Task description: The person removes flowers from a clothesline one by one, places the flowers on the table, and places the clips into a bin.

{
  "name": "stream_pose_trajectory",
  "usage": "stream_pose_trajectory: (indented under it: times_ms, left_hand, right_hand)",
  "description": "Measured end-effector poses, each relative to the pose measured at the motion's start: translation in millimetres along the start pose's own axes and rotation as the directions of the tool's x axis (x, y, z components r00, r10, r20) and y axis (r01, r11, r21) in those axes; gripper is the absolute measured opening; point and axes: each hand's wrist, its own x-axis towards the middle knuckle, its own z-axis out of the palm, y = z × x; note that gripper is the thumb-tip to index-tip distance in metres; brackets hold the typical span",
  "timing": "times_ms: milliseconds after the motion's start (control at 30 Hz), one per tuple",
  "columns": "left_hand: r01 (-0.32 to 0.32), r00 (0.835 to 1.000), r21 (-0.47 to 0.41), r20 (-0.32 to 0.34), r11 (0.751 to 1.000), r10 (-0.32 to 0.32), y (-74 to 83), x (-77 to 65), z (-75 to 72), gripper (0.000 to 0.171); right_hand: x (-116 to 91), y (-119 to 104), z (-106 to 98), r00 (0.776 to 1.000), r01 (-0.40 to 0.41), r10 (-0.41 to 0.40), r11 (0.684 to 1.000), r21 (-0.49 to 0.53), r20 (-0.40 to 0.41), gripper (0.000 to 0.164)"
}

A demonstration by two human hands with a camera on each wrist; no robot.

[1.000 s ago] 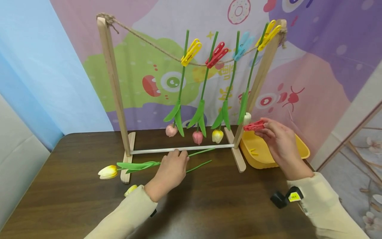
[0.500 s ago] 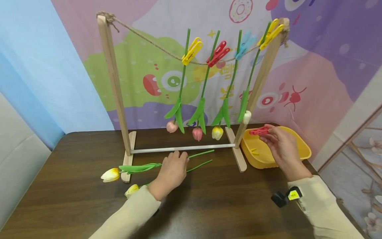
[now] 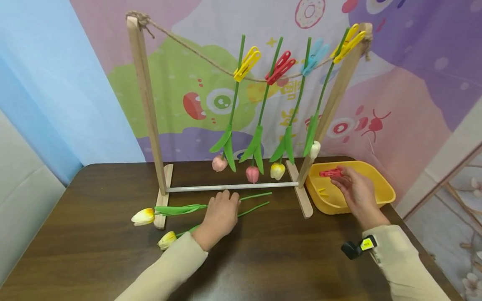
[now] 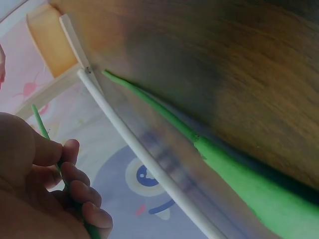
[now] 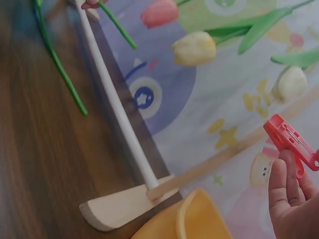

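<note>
My left hand point(image 3: 221, 214) grips the green stem of a white-and-yellow artificial tulip point(image 3: 143, 217) low over the table; its bloom points left. In the left wrist view, that stem point(image 4: 41, 122) passes between thumb and curled fingers. A second yellow tulip point(image 3: 167, 241) lies just in front, partly hidden under my left forearm. Over the yellow tray point(image 3: 380, 184), my right hand point(image 3: 355, 190) pinches a red clothespin point(image 3: 331, 173). The right wrist view shows this clothespin point(image 5: 291, 142) held by the fingertips.
A wooden frame point(image 3: 148, 104) with a sagging rope point(image 3: 188, 47) stands behind my hands. Several tulips hang upside down from it by yellow, red and blue clothespins. A white rod point(image 3: 233, 187) joins its feet. Inside the tray is a yellow clothespin point(image 3: 322, 192).
My right hand has lowered the red clothespin slightly, away from the hanging white tulip and over the tray. My left hand has stayed on the stem, and its tulip shifted slightly right.
</note>
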Motion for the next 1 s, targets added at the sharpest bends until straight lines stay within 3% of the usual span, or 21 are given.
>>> stream_pose_trajectory:
  times_ms: [567, 1000]
  left_hand:
    - [0.031, 0.999, -0.017, 0.017, 0.999, -0.03, 0.3, 4.4, 12.2, 0.016]
    - [0.027, 0.998, -0.05, 0.066, 0.998, -0.024, 0.7, 8.8, 17.1, 0.016]
  right_hand:
    - [20.1, 12.9, -25.6, 0.999, -0.024, 0.022, 0.999, -0.037, -0.048, 0.018]
    - [26.9, 18.7, -34.6, 0.987, -0.063, 0.044, 0.991, -0.122, -0.154, 0.015]
